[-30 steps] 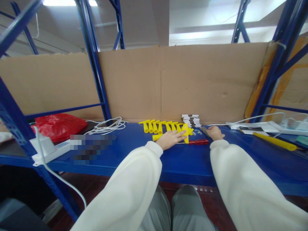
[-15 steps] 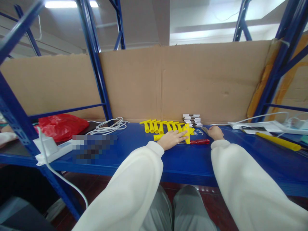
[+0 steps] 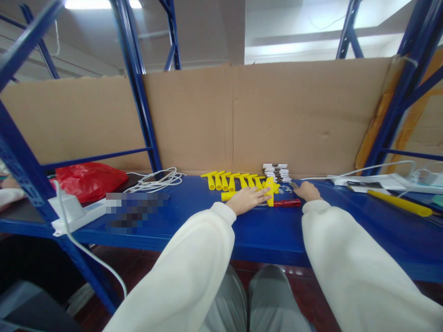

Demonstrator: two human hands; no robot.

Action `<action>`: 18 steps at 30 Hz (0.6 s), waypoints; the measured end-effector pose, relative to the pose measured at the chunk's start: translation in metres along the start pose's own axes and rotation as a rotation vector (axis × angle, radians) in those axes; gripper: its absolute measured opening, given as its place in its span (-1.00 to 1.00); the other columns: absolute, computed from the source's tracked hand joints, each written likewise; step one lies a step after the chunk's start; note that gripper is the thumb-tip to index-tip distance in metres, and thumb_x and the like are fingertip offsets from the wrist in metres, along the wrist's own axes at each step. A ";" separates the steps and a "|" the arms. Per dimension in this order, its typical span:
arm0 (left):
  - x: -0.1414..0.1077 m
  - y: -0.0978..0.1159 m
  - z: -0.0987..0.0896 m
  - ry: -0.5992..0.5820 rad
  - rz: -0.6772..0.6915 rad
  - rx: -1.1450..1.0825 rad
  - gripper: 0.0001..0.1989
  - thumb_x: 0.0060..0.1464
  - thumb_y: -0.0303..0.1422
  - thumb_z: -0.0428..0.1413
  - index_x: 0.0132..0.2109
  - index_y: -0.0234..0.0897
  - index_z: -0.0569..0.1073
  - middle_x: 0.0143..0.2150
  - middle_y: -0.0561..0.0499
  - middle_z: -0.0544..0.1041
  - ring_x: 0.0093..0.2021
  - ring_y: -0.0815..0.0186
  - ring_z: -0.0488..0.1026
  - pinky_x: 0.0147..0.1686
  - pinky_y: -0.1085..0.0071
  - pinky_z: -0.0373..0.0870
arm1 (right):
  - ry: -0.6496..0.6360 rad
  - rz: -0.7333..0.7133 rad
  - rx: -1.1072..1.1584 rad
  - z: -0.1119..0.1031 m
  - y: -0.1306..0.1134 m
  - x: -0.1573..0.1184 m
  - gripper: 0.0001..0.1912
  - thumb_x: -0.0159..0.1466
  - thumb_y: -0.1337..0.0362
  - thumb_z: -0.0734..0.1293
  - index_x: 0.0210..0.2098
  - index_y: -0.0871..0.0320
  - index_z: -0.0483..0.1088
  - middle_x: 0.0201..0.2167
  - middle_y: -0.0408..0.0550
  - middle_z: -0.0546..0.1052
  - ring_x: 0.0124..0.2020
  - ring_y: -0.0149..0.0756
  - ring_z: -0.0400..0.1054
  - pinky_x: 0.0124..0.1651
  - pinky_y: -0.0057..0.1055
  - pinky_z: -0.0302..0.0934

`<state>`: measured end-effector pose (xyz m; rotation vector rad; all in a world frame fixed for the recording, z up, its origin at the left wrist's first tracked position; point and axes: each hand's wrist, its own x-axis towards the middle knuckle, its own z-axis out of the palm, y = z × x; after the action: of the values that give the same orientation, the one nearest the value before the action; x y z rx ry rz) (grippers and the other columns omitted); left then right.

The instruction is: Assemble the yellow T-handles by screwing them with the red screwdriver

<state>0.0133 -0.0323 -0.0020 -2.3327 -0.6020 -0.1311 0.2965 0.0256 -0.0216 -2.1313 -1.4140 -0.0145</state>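
Note:
On the blue shelf (image 3: 194, 216), my left hand (image 3: 247, 200) is closed round a yellow T-shaped part (image 3: 271, 192) lying on its side. My right hand (image 3: 308, 191) is closed at a small greyish piece (image 3: 294, 185), too small to name. Between the hands lie small silvery bits (image 3: 284, 189). A screwdriver with a red handle (image 3: 287, 203) rests just in front of them. Several yellow T-shaped parts (image 3: 225, 182) stand in a row behind my left hand. Behind the silvery bits is a stack of white and dark pieces (image 3: 277, 173).
Coiled white cable (image 3: 157, 180), a red plastic bag (image 3: 88, 180) and a white power strip (image 3: 78, 220) are at the left. A yellow-handled tool (image 3: 399, 203) and a white strip (image 3: 391, 181) lie at the right. Cardboard (image 3: 277, 115) stands behind.
My right hand has shifted slightly to the left, toward the small silvery bits. My left hand and the yellow part have stayed in place.

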 end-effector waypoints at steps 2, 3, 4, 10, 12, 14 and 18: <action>0.000 0.000 -0.002 -0.008 0.005 0.008 -0.46 0.33 -0.55 -0.13 0.38 -0.11 0.24 0.43 -0.09 0.22 0.17 0.23 0.43 -0.02 0.31 0.42 | -0.095 0.054 -0.071 -0.008 -0.007 -0.005 -0.57 0.21 0.13 0.37 -0.03 0.28 0.52 -0.05 0.39 0.55 0.05 0.11 0.46 -0.03 -0.16 0.34; 0.000 0.000 -0.003 -0.008 0.009 0.011 -0.46 0.33 -0.56 -0.14 0.38 -0.12 0.23 0.44 -0.09 0.22 0.17 0.22 0.43 -0.01 0.30 0.42 | -0.124 0.064 -0.093 -0.011 -0.010 -0.008 -0.56 0.24 0.14 0.35 0.01 0.30 0.51 -0.01 0.41 0.53 0.07 0.11 0.45 -0.01 -0.17 0.33; 0.000 0.001 -0.004 -0.006 0.014 0.013 -0.46 0.33 -0.56 -0.14 0.38 -0.12 0.23 0.44 -0.10 0.22 0.16 0.22 0.43 0.00 0.30 0.42 | -0.140 0.065 -0.106 -0.014 -0.013 -0.011 -0.55 0.26 0.15 0.33 0.04 0.32 0.50 0.02 0.43 0.52 0.09 0.11 0.44 0.00 -0.18 0.32; -0.001 0.001 -0.005 0.038 0.049 0.036 -0.45 0.32 -0.58 -0.15 0.38 -0.16 0.23 0.44 -0.12 0.22 0.18 0.21 0.42 0.04 0.28 0.41 | -0.070 0.058 -0.160 -0.019 -0.016 -0.018 -0.51 0.24 0.07 0.36 0.03 0.29 0.50 0.00 0.44 0.52 0.08 0.20 0.43 0.01 -0.03 0.30; -0.001 0.001 -0.003 0.066 0.058 0.049 -0.44 0.32 -0.58 -0.14 0.39 -0.17 0.22 0.44 -0.13 0.21 0.18 0.22 0.41 0.02 0.30 0.41 | 0.018 -0.010 -0.164 -0.019 -0.017 -0.018 -0.53 0.27 0.06 0.32 0.00 0.31 0.51 -0.02 0.44 0.52 0.08 0.20 0.41 0.03 0.00 0.28; -0.001 0.000 0.001 0.097 0.066 0.061 -0.44 0.31 -0.57 -0.12 0.39 -0.16 0.21 0.44 -0.13 0.20 0.17 0.24 0.42 0.00 0.32 0.42 | 0.136 -0.142 -0.145 -0.018 -0.021 -0.017 -0.60 0.32 0.15 0.24 -0.03 0.32 0.50 -0.04 0.41 0.52 0.08 0.15 0.40 0.04 -0.01 0.27; -0.001 0.000 0.003 0.117 0.069 0.082 -0.44 0.31 -0.58 -0.10 0.39 -0.16 0.20 0.45 -0.14 0.19 0.13 0.26 0.43 -0.03 0.35 0.41 | 0.346 -0.467 -0.058 -0.018 -0.033 -0.016 -0.63 0.30 0.32 0.18 0.02 0.26 0.46 -0.06 0.28 0.54 0.03 0.04 0.40 -0.01 -0.10 0.29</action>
<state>0.0120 -0.0308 -0.0049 -2.2462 -0.4601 -0.2059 0.2670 0.0125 0.0033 -1.6897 -1.6681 -0.5782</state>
